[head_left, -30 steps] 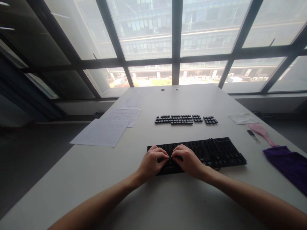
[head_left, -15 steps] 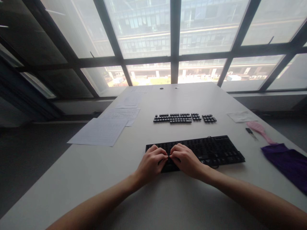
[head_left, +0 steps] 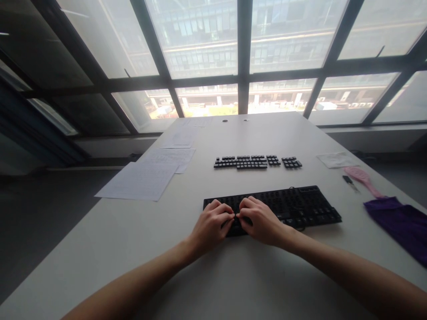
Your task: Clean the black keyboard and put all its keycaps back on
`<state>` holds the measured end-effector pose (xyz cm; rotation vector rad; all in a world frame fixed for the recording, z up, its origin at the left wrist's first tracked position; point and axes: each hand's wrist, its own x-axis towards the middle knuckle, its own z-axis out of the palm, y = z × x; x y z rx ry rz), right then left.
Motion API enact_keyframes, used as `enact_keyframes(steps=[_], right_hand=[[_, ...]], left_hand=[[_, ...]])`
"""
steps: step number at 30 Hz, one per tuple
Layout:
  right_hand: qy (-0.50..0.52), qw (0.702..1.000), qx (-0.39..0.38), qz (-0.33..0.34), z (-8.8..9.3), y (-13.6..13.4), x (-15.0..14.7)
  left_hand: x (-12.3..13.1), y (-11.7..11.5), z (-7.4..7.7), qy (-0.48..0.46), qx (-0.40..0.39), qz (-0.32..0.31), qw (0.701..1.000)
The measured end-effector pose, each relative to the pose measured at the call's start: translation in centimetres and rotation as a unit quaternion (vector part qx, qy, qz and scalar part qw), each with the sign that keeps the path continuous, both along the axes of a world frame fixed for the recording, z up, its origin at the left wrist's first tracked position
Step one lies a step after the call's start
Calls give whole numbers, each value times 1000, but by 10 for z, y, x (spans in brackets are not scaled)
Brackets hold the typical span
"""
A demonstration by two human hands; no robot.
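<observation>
A black keyboard [head_left: 300, 205] lies at a slight slant on the white table in front of me. Many of its keycaps appear to be off, while some keys still show at its right end. My left hand [head_left: 213, 222] rests over its left part, fingers curled and pinched. Almost touching it, my right hand [head_left: 258, 220] is closed in the same way, thumb and fingertips together. Between the fingertips there may be something small, but it is too dark and hidden to name. Beyond the keyboard, loose black keycaps [head_left: 251, 163] stand in grouped rows.
Sheets of paper [head_left: 140, 181] lie along the table's left side. To the right are a small dark-handled tool [head_left: 348, 181], a pink brush-like object [head_left: 362, 177], a purple cloth [head_left: 396, 222] and a white tissue [head_left: 337, 160]. Large windows [head_left: 207, 40] rise behind the table.
The view has tilted down slightly, so table items appear a little higher or shifted. Both hands stay pinched at the same part of the keyboard; the right fingers have moved slightly.
</observation>
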<state>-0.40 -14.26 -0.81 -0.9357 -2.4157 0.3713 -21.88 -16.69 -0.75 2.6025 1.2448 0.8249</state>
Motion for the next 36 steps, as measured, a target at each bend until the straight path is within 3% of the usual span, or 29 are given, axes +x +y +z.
enact_keyframes(steps=[6,15,22,26,30,36], right_hand=[[-31,999,-13,-14,6,-2,-1],[-51,998,-15,-27,1,-2,-1],[-7,1000,-10,-8,-6,-1,5],[57,998,-20,-13,-1,3,11],[67,995,-15,-66,10,29,19],[-58,980,32,-186,19,112,18]], left_hand=[[-1,0,-2,8,9,-6,1000],[4,-4,-2,28,14,-1,1000],[4,-3,-2,-13,-11,12,1000],[0,2,5,-44,-21,31,998],[-7,33,19,-46,-2,60,997],[9,130,23,-6,14,109,994]])
